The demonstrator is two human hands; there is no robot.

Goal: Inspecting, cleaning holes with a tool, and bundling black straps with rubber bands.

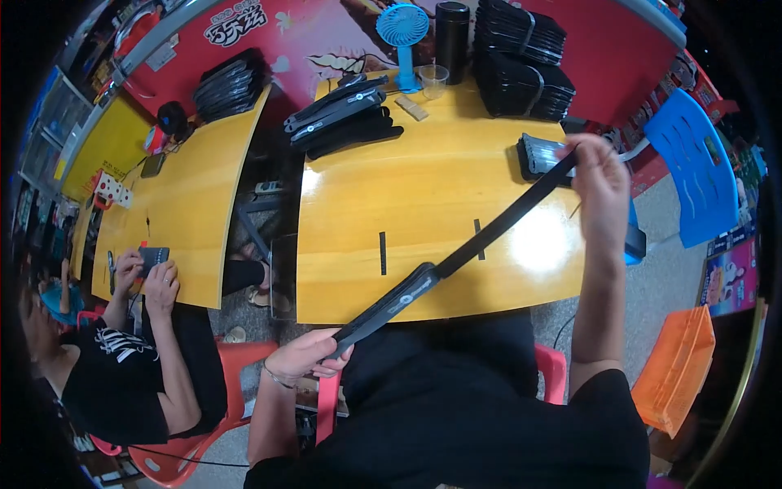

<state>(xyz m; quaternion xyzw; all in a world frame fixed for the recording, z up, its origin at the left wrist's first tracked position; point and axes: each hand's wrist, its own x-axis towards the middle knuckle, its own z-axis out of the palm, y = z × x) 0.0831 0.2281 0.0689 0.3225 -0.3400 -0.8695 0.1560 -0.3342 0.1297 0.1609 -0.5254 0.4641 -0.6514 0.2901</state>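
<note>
Here, a long black strap is stretched slantwise above the yellow worktop, from below its near edge up toward its right edge. The left hand is closed round the padded, thicker end, just off the near edge, fingers wrapped over it. The right hand is raised near the right edge, thumb and fingers pinched shut on the thin webbing end. The strap is taut between the 2 hands and does not appear to touch the wood.

To my eye it is light and limp: flat woven webbing that would sag or twist once slack, with a firmer padded section that gives the surer hold. The thin end looks smooth and could slip through a loose pinch, so a full-finger hold suits it better.

Along the far edge lie more black straps, bundled stacks, a small blue fan, a clear cup and a dark flask. At the neighbouring worktop to the left another person's hands handle a small dark item.
</note>
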